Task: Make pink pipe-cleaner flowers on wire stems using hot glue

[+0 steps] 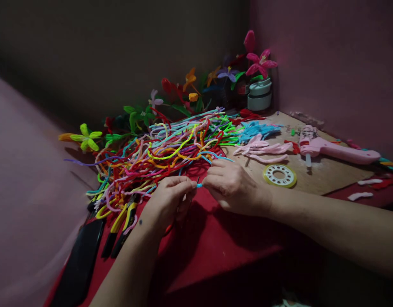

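Between my two hands a light blue pipe cleaner (199,185) is pinched, with its loop rising behind my right knuckles. My left hand (171,197) closes thumb and fingers on one side of it. On the other side, my right hand (231,183) grips it with curled fingers, only a short blue bit showing in the gap. Something thin and dark sticks up by my left fingertips, too small to name. Just beyond my hands lies a big tangle of coloured pipe cleaners (171,147).
Pliers (122,226) with yellow-black handles and a black phone-like slab (79,260) lie left. On a brown board (337,177) at right are a tape roll (294,177), a pink glue gun (343,150), pink pieces (263,148) and blue pieces (258,130). Pipe-cleaner flowers (262,64) line the wall.
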Demonstrator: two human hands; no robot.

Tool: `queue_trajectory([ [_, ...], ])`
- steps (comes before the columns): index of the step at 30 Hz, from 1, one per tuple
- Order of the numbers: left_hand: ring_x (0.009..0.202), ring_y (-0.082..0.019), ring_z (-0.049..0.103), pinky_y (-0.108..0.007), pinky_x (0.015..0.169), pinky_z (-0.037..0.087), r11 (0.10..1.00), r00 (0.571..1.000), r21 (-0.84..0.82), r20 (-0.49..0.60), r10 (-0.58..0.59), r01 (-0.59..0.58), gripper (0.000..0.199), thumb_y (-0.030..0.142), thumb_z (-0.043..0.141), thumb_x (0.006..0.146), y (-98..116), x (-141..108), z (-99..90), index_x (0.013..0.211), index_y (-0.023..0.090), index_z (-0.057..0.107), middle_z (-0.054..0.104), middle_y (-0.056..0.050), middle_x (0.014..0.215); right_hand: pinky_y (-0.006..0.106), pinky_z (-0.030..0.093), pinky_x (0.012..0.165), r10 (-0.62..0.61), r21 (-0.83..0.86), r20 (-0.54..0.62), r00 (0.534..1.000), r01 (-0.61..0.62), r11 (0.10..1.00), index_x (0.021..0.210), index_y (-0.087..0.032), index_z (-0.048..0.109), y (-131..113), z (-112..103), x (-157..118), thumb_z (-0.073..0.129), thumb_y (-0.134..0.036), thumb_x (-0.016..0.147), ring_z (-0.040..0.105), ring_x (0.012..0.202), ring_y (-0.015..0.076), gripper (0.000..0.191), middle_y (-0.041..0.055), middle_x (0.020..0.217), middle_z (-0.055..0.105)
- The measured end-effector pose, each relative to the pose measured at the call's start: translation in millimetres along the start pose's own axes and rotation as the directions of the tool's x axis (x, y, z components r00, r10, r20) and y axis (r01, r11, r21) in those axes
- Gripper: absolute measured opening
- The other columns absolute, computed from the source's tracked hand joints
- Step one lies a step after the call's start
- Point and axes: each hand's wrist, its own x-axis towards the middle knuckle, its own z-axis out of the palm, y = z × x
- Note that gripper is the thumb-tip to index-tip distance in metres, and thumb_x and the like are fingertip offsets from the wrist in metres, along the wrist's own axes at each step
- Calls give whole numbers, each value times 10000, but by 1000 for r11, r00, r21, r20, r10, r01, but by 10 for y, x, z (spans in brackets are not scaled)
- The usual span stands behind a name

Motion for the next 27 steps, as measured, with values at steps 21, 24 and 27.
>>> queue_trajectory([
  [21, 447, -68, 393, -186, 465, 331, 671, 874, 606, 87, 478, -427, 185, 271, 578, 761, -48, -39, 52, 619, 153, 558, 427, 56, 486, 230, 372, 630, 324, 264, 334, 885, -417, 870, 716, -96, 677, 15, -31, 52, 511, -52, 715, 516, 650, 117, 173, 57, 691, 634],
  [24, 470, -77, 417, -189, 465, 335, 785, 927, 505, 97, 363, -360, 196, 326, 549, 778, -24, -22, 30, 694, 151, 577, 463, 47, 514, 223, 366, 618, 343, 249, 365, 866, -446, 860, 739, -96, 678, 16, -28, 59, 513, -78, 737, 515, 643, 112, 166, 60, 696, 639],
  [27, 499, -81, 416, -190, 482, 332, 763, 929, 545, 87, 360, -347, 200, 328, 544, 778, -6, -30, 17, 701, 150, 593, 479, 38, 539, 208, 350, 574, 401, 280, 421, 814, -537, 796, 738, -106, 679, 27, -17, 82, 516, -102, 744, 493, 597, 93, 164, 29, 646, 619],
])
